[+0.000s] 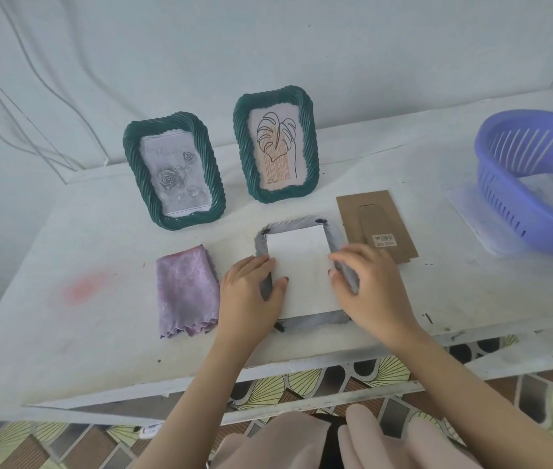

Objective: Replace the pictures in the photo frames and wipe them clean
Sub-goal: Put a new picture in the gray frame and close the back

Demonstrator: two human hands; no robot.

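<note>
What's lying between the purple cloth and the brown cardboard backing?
The face-down frame with a white sheet on its back, touched by the left hand and right hand; head view.
</note>
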